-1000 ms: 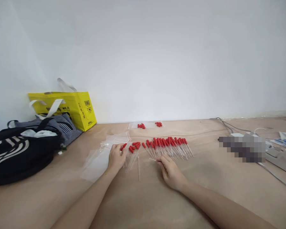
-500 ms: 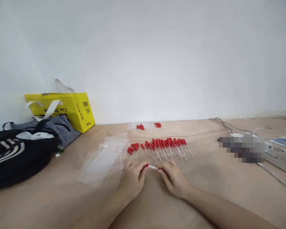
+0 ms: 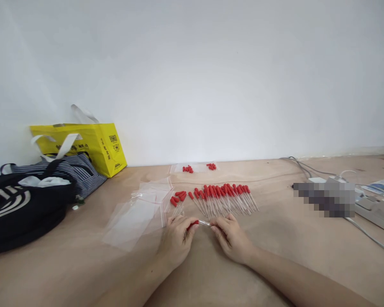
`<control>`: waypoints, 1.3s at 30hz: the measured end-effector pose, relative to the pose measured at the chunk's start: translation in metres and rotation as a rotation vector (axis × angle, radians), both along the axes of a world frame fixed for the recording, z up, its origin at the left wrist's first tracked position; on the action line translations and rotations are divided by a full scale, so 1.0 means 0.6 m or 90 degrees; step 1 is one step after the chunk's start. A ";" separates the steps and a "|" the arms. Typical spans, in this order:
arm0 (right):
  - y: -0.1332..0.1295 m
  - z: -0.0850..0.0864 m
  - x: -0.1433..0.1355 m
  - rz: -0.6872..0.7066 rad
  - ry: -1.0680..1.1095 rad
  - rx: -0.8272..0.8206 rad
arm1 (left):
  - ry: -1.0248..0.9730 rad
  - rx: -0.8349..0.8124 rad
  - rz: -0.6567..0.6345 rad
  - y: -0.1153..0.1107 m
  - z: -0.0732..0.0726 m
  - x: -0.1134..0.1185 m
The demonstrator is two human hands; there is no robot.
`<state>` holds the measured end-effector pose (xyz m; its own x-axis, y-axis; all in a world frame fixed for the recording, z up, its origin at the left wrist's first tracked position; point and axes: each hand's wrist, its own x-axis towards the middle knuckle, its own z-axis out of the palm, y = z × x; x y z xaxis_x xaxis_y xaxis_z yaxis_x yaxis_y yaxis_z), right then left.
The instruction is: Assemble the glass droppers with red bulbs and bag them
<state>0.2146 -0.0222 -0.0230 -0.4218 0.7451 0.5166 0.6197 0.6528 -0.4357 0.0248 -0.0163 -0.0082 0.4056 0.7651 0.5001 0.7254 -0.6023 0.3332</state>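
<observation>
Between my hands lies a clear glass tube (image 3: 205, 223) with a red rubber bulb (image 3: 193, 224) at its left end. My left hand (image 3: 178, 236) pinches the bulb between thumb and fingers. The tube's right end is in the fingertips of my right hand (image 3: 229, 236), which hide its tip. Just beyond them, a row of red-capped droppers (image 3: 225, 198) lies side by side on the table, tips toward me. A smaller group of red-capped droppers (image 3: 178, 197) is behind my left hand.
Clear plastic bags (image 3: 131, 221) lie left of the droppers. Near the wall, another bag holds red bulbs (image 3: 187, 169). A yellow bag (image 3: 110, 149), striped bag (image 3: 89, 172) and black bag (image 3: 28, 213) stand left. Right are cables and a white power strip (image 3: 377, 213).
The view has shifted slightly. Both hands keep hold of the dropper in nearly the same place, and more of the red bulb shows at my left fingertips.
</observation>
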 end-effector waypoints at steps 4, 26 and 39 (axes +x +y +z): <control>0.000 0.002 0.001 0.016 -0.051 0.022 | 0.001 0.003 -0.001 0.002 -0.003 -0.002; 0.003 0.009 0.017 0.068 -0.225 0.119 | 0.077 0.009 -0.072 -0.011 0.008 0.004; 0.011 0.013 0.004 0.093 -0.202 0.143 | 0.092 0.023 -0.097 -0.017 0.011 0.006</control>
<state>0.2172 -0.0156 -0.0154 -0.6795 0.5487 0.4871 0.5940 0.8011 -0.0738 0.0281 -0.0267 -0.0015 0.5849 0.6722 0.4539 0.6638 -0.7183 0.2084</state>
